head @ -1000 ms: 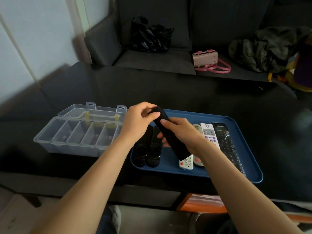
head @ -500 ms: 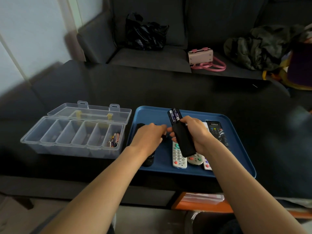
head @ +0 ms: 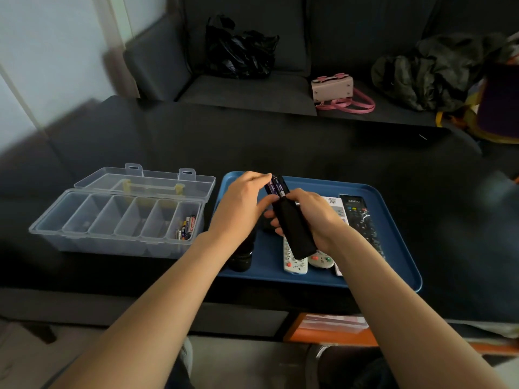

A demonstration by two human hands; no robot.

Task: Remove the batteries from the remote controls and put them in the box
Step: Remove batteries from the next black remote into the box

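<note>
Seen from above a dark tabletop (head: 309,141): right hand (head: 314,217) with its grip wrapped round a slim black remote control (head: 295,231), tilted with the open battery bay at the far end. Exposed there, side by side, two purple-labelled batteries (head: 276,186). Left hand (head: 241,203) reaching across, fingertips (head: 264,176) touching the far end of the batteries and thumb near the bay's lower edge; whether that grip is closed round a cell, impossible to tell.

Beneath the hands, a blue rectangular plastic tray (head: 393,248) holding a white remote with coloured buttons (head: 293,261), a rounded grey-white remote (head: 321,259), a long black remote with rows of keys (head: 362,220), partly hidden white remotes, and a dark cylindrical object (head: 241,256) by the left wrist.

Just left of the tray, a clear plastic compartment box (head: 84,217) with its lid (head: 146,183) folded back. In the compartment nearest the tray, a handful of loose batteries (head: 186,227).

Behind the tabletop, a dark grey sofa (head: 252,88) carrying a crumpled black plastic bag (head: 241,49), a small pink handbag (head: 332,88) and an olive-green jacket (head: 427,74).
</note>
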